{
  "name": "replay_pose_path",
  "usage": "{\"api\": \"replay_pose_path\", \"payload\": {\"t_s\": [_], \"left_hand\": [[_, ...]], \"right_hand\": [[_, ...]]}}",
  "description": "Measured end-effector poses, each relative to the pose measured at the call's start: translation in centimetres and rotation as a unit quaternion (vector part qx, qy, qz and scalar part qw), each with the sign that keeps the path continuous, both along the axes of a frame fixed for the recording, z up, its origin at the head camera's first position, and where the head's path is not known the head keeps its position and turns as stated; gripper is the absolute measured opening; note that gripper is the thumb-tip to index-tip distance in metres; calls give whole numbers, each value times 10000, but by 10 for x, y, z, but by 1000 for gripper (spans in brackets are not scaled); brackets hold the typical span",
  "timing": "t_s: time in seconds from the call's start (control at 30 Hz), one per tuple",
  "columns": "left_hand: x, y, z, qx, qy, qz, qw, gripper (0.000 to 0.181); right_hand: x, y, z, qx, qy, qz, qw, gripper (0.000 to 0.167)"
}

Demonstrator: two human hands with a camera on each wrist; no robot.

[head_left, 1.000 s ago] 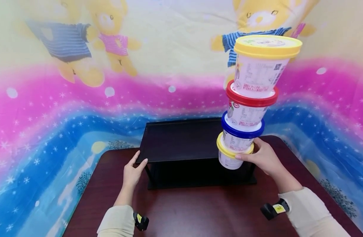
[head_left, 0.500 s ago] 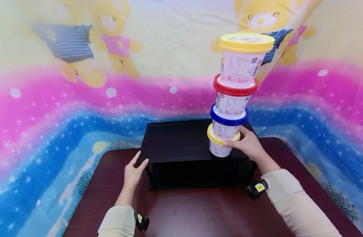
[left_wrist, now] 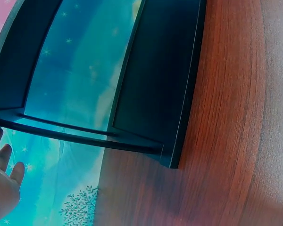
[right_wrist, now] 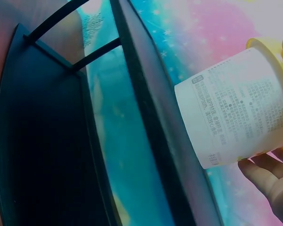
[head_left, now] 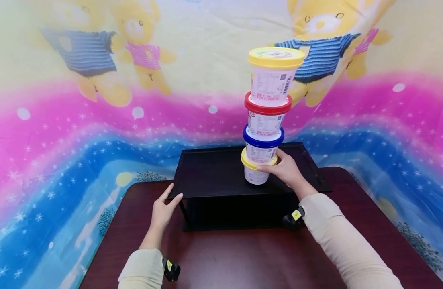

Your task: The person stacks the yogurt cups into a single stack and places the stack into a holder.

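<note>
A stack of several lidded paper tubs rises over the black two-tier shelf (head_left: 210,172). Its lowest one, a small white tub (head_left: 256,176) with a yellow lid, is gripped near the lid by my right hand (head_left: 288,170). Above it stand a blue-lidded tub (head_left: 261,153), a red-lidded tub (head_left: 265,123) and a larger yellow-lidded tub (head_left: 270,84) on top. The right wrist view shows the lowest tub's printed side close up; whether its base touches the shelf top I cannot tell. My left hand (head_left: 161,210) touches the shelf's front left corner with extended fingers.
The shelf stands on a dark red-brown wooden table (head_left: 221,257), its lower tier (left_wrist: 155,75) low over the tabletop. A printed cloth (head_left: 207,60) with bears and stars hangs behind and around the table.
My right hand has carried the stack left and back, from the shelf's front right side to above its top. The stack leans less now. My left hand has stayed at the corner.
</note>
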State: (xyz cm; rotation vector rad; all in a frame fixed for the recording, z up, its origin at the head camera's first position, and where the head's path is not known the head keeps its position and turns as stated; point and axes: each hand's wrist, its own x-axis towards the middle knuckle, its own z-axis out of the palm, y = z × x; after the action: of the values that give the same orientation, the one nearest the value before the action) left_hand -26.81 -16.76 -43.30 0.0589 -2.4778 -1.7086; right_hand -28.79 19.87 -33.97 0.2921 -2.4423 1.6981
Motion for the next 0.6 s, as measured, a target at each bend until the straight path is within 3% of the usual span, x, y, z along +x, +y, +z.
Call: {"api": "replay_pose_path", "payload": {"t_s": [0.17,0.4,0.6], "left_hand": [[1,0,0,-83,5,-27,10000,71],[1,2,-1,-145,49,-140,9998,67],[0,-1,0,-100,145,-56,9998,67]], "right_hand": [[-7,-7,-7,-64,-175,72,9998,79],[-14,-11,-10,45,-111,32,9999,77],[-19,-15,-9,128,-211,73,9997,79]]}}
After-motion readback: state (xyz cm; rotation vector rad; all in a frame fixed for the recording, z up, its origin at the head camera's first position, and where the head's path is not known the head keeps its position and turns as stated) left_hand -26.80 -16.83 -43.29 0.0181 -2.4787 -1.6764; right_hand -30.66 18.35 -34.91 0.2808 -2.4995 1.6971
